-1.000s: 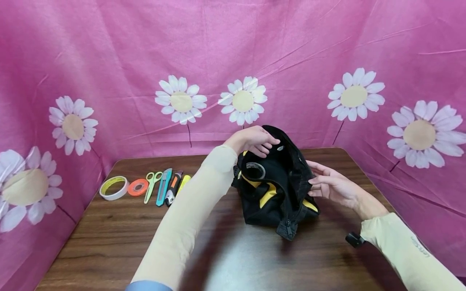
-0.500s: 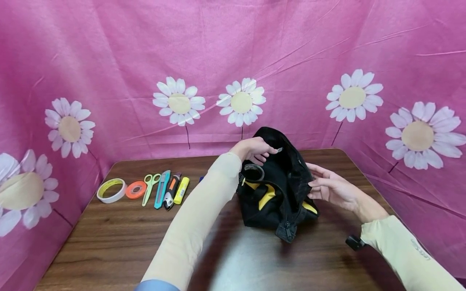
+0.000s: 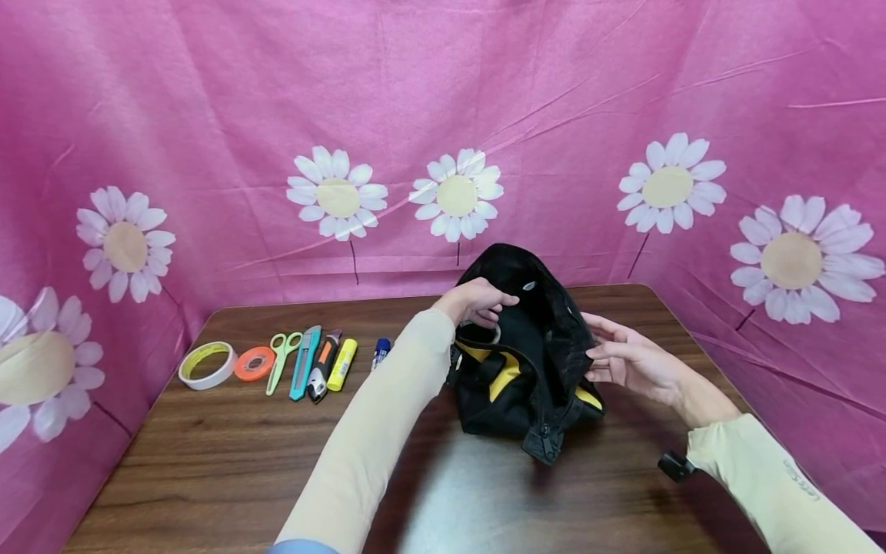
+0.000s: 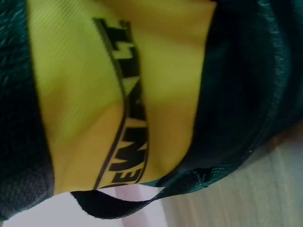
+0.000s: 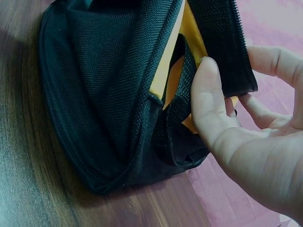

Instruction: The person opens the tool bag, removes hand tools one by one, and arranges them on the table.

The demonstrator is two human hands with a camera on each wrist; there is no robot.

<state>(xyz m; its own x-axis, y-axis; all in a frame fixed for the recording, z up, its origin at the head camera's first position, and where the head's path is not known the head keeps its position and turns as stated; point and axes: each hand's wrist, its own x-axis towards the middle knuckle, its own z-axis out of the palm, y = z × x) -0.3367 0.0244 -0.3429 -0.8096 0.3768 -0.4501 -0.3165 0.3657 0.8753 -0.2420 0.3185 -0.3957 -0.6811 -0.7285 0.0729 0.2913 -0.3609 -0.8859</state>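
A black tool bag with yellow patches (image 3: 501, 408) stands unzipped on the table, its mouth gaping. My left hand (image 3: 477, 298) hovers over the mouth with the index finger stretched out and the others loosely bent; I see nothing in it. Below that hand, a roll of tape (image 3: 497, 334) shows partly inside the bag. My right hand (image 3: 633, 358) holds the bag's right rim, thumb in front and fingers behind the zip edge (image 5: 244, 52) in the right wrist view. Only the bag's yellow lettered panel (image 4: 165, 94) and black cloth fill most of the left wrist view.
On the wooden table (image 3: 208, 477), left of the bag, lie a white tape roll (image 3: 223, 375), an orange tape roll (image 3: 244, 371), green scissors (image 3: 277, 363), a teal cutter (image 3: 304, 365), an orange-black utility knife (image 3: 324, 365), a yellow stick (image 3: 342, 365) and a blue-capped tube (image 3: 381, 352).
My left hand went slightly in toward the bag's far wall, then drew back left and down. The blue-capped tube came out from behind the left sleeve. My right hand stayed at the rim.
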